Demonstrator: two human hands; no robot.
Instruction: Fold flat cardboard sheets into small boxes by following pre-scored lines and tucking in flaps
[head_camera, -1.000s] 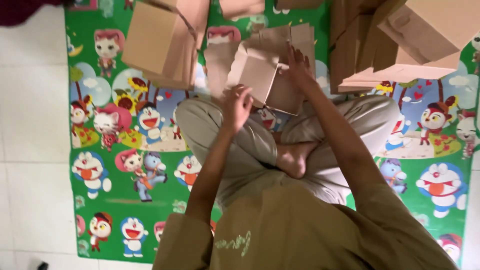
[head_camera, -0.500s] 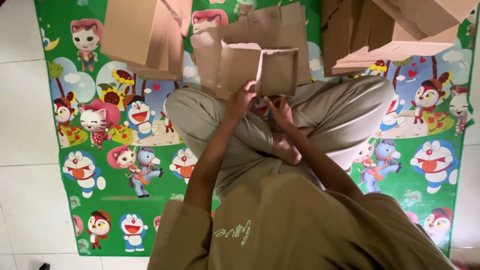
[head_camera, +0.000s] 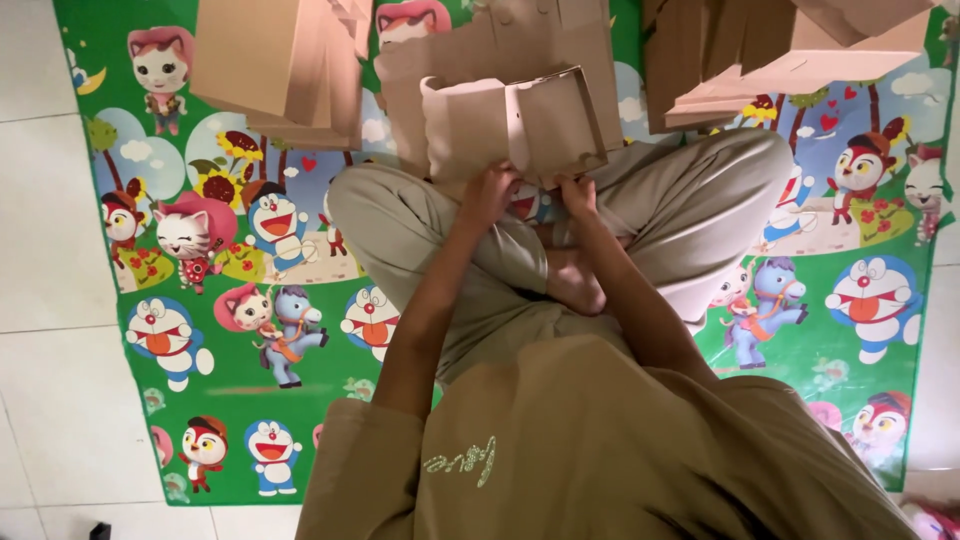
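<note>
Gripping the half-folded cardboard box (head_camera: 515, 125) (near edge), we clamp left hand (head_camera: 488, 195) and right hand (head_camera: 578, 195) on it above the green cartoon mat (head_camera: 250, 300).

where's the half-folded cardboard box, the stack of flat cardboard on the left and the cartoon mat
half-folded cardboard box (head_camera: 520, 125), head view, on its front wall above both hands
stack of flat cardboard (head_camera: 270, 60), head view, on the broad top sheet
cartoon mat (head_camera: 200, 330), head view, on a bare green patch left of the knee
</note>
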